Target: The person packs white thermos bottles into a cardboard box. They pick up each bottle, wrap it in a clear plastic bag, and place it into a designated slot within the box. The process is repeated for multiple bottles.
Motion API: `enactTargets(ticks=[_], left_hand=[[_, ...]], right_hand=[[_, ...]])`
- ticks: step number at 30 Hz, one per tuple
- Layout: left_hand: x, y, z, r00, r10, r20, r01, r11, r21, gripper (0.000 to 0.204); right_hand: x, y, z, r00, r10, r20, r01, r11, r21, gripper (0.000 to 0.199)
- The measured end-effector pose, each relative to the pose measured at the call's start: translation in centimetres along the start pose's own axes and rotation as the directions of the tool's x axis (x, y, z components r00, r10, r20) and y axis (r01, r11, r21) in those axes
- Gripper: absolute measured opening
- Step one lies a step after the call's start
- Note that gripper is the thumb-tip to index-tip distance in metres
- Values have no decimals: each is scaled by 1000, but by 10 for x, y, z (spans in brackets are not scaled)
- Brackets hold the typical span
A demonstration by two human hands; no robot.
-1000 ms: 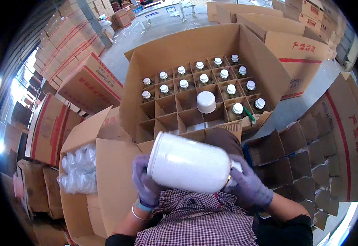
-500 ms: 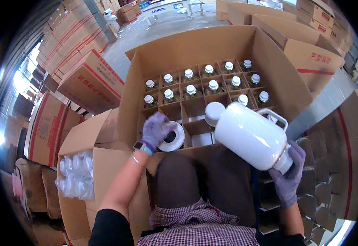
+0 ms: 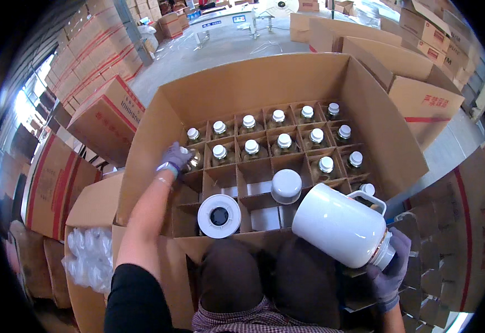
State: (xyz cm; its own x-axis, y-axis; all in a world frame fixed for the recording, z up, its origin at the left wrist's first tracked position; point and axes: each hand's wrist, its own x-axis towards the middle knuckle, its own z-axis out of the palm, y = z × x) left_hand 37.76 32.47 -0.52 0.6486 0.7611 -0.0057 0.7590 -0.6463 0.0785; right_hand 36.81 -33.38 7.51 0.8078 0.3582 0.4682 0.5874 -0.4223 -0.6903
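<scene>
At the near right corner of a divided cardboard box (image 3: 253,80), a glossy white jug (image 3: 334,222), handled and gold-ringed, tilts, its neck pinched in the right hand's grip (image 3: 391,272), the left hand's grip (image 3: 174,159) pinching a clear bottle (image 3: 196,161).

"Where's the left hand (image 3: 176,157)?"
"Left of centre, fingers on the top of a bottle (image 3: 196,161) in the divided box (image 3: 259,83)."
"The right hand (image 3: 391,272)?"
"Lower right, gripping a white jug (image 3: 338,225) by its neck."
"Near the middle?"
"A white cup (image 3: 286,186), and a white disc (image 3: 219,216) lower left of it."
</scene>
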Motion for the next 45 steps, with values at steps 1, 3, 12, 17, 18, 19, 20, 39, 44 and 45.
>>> enactTargets(ticks=[1, 3, 12, 17, 18, 19, 20, 39, 44, 45], left_hand=[[-11, -1, -16, 997, 12, -80, -15, 999, -34, 66], [-38, -6, -55, 950, 110, -292, -142, 986, -92, 59], [-328, 20, -279, 671, 638, -377, -727, 665, -168, 78], [-425, 33, -255, 627, 773, 101, -576, 547, -608, 103], [-439, 30, -231, 608, 791, 69, -616, 525, -587, 109], [-452, 26, -212, 681, 730, 57, -571, 577, -584, 112], [-463, 24, -195, 739, 673, 44, -527, 617, -584, 114], [-506, -26, -45, 973, 111, -201, -218, 167, -961, 45], [-500, -11, -90, 695, 625, -355, -692, 450, -564, 68], [-502, 9, -112, 647, 660, -382, -744, 436, -507, 75]], right_hand=[[-1, 0, -3, 1000, 8, -14, -8, 1000, 11, 78], [0, -2, -7, 999, 13, -31, -12, 999, 44, 77], [3, -82, -11, 952, 268, -150, -166, 860, 483, 67], [-9, -113, -4, 986, 133, 97, -165, 770, 616, 63], [-8, -116, -3, 982, 48, 183, -150, 786, 599, 61], [-7, -113, -1, 966, -31, 258, -131, 798, 588, 60], [-5, -104, 3, 945, -9, 328, -203, 769, 606, 56], [-59, -128, 80, 943, 66, 325, -248, 792, 558, 37], [-53, -200, 25, 879, -473, 58, 397, 794, 461, 65], [-53, -206, 27, 839, -544, 15, 466, 732, 496, 71]])
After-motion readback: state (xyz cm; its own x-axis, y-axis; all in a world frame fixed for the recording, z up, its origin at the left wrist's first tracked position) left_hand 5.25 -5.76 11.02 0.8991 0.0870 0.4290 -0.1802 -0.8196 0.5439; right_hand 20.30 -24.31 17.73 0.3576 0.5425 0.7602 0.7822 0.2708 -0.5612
